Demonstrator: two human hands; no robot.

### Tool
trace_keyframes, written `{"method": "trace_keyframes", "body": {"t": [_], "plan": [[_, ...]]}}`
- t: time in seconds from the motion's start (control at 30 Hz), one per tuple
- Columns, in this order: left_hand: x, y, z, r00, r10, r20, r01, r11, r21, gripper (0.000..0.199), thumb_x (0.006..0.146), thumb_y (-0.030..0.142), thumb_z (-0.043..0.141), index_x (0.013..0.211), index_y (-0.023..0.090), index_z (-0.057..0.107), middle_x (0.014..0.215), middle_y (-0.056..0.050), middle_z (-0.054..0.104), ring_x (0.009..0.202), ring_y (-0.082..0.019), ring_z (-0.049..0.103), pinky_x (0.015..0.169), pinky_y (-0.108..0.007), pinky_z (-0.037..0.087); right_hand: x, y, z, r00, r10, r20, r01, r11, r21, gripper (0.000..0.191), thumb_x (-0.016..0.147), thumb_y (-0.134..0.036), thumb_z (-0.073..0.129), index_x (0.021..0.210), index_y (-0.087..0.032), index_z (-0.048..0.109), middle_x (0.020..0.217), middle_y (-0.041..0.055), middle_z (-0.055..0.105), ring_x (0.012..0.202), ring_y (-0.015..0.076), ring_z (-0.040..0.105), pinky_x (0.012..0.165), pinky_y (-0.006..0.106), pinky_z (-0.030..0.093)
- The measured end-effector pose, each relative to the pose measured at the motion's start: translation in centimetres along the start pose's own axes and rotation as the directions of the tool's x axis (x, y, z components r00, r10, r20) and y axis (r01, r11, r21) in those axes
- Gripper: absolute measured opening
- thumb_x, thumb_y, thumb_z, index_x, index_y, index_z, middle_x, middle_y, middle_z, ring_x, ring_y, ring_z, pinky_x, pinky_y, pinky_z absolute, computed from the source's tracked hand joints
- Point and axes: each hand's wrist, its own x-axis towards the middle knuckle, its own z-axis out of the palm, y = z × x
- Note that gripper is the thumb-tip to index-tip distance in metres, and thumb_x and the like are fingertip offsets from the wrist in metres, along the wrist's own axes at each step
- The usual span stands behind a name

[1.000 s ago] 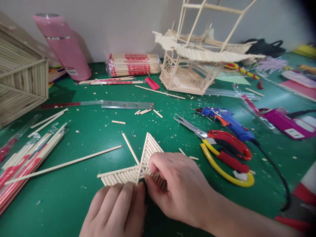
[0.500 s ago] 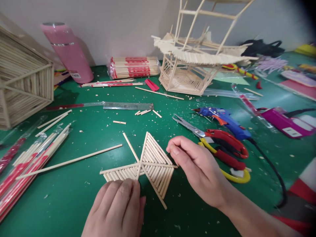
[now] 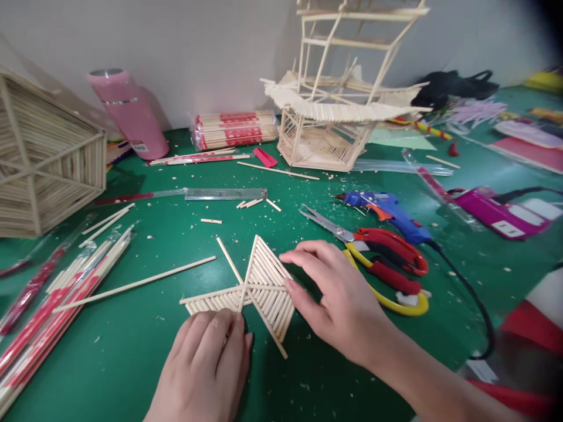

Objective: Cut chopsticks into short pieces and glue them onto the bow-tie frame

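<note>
moved since half a second ago: the right hand (image 3: 336, 299), its pinched fingertips now spread loosely, has come in to the right corner of the stick panel (image 3: 270, 302). the left hand (image 3: 200, 363) is closed over the panel's lower stick. between them, the panel lies on the green counter (image 3: 109, 366). farther off, a purple box (image 3: 492, 212) and a pink flask (image 3: 136, 120) bear white labels, both too small to read.
</note>
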Motion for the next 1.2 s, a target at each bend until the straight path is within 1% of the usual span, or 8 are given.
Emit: {"method": "trace_keyframes", "body": {"t": [0.1,0.17,0.3,0.43,0.6,0.8,0.97,1.2], "plan": [[0.0,0.0,-0.2,0.997,-0.036,-0.072,0.033,0.998,-0.052,0.017,0.083,0.011,0.048,0.097,0.007,0.057,0.087,-0.010,0.059,0.080,-0.019,0.052,0.071,-0.033,0.046,0.3,0.0,0.3,0.997,0.052,0.057,-0.048,0.997,-0.058,0.028,0.084,-0.026,0.046,0.111,-0.017,0.052,0.101,0.0101,0.055,0.092,0.0239,0.051,0.076,0.040,0.044],[0.2,-0.1,-0.4,0.994,-0.069,-0.087,0.060,0.992,-0.107,0.019,0.082,0.009,0.049,0.100,0.006,0.056,0.087,-0.010,0.058,0.080,-0.018,0.051,0.072,-0.032,0.044,0.6,0.1,0.3,0.993,0.075,0.090,-0.069,0.995,-0.065,0.030,0.084,-0.026,0.046,0.112,-0.016,0.052,0.102,0.0105,0.055,0.092,0.0245,0.051,0.077,0.041,0.044],[0.8,-0.7,-0.7,0.994,-0.105,0.027,0.107,0.993,-0.056,0.028,0.083,0.008,0.046,0.110,0.010,0.053,0.096,-0.012,0.057,0.085,-0.021,0.048,0.070,-0.035,0.040,0.7,-0.3,0.0,0.995,0.042,0.093,-0.037,0.998,-0.055,0.031,0.083,-0.026,0.048,0.112,-0.017,0.053,0.105,0.0101,0.055,0.093,0.0244,0.048,0.079,0.041,0.042],[1.2,-1.1,-0.8,0.984,-0.127,0.125,0.128,0.992,-0.005,0.033,0.084,0.010,0.041,0.114,0.017,0.053,0.107,-0.010,0.058,0.093,-0.025,0.045,0.075,-0.040,0.036,0.4,-1.3,-0.1,0.978,-0.097,0.187,0.096,0.995,0.017,0.031,0.085,-0.023,0.045,0.115,-0.022,0.053,0.116,0.0064,0.052,0.100,0.0248,0.042,0.084,0.042,0.037],[1.3,-1.1,-1.0,0.982,-0.108,0.157,0.109,0.994,0.002,0.034,0.083,0.010,0.039,0.113,0.017,0.054,0.107,-0.010,0.060,0.094,-0.026,0.046,0.078,-0.043,0.035,0.5,-1.9,0.2,0.950,-0.143,0.279,0.137,0.990,0.041,0.031,0.086,-0.022,0.042,0.114,-0.023,0.055,0.117,0.0060,0.052,0.102,0.0254,0.039,0.084,0.044,0.035],[1.4,-0.9,-0.7,0.984,-0.136,0.115,0.141,0.989,-0.038,0.033,0.084,0.012,0.037,0.109,0.016,0.057,0.103,-0.009,0.063,0.096,-0.027,0.049,0.080,-0.043,0.034,0.8,-1.9,0.2,0.948,-0.146,0.283,0.144,0.989,0.027,0.033,0.083,-0.021,0.044,0.113,-0.023,0.055,0.117,0.0058,0.051,0.102,0.0254,0.039,0.083,0.043,0.035],[1.3,-0.8,-0.4,0.979,-0.161,0.121,0.168,0.985,-0.047,0.033,0.084,0.013,0.035,0.109,0.018,0.057,0.104,-0.008,0.064,0.097,-0.026,0.050,0.083,-0.043,0.031,0.8,-2.0,0.2,0.944,-0.138,0.300,0.138,0.990,0.019,0.035,0.080,-0.019,0.044,0.113,-0.023,0.054,0.117,0.0060,0.051,0.103,0.0257,0.039,0.084,0.044,0.035],[1.4,-0.9,-0.4,0.980,-0.156,0.124,0.166,0.984,-0.070,0.033,0.085,0.011,0.035,0.109,0.017,0.056,0.104,-0.009,0.063,0.097,-0.026,0.050,0.082,-0.043,0.032,0.9,-2.0,0.3,0.949,-0.139,0.284,0.138,0.990,0.024,0.033,0.081,-0.022,0.044,0.112,-0.023,0.055,0.117,0.0059,0.051,0.103,0.0259,0.040,0.083,0.044,0.035]]}}
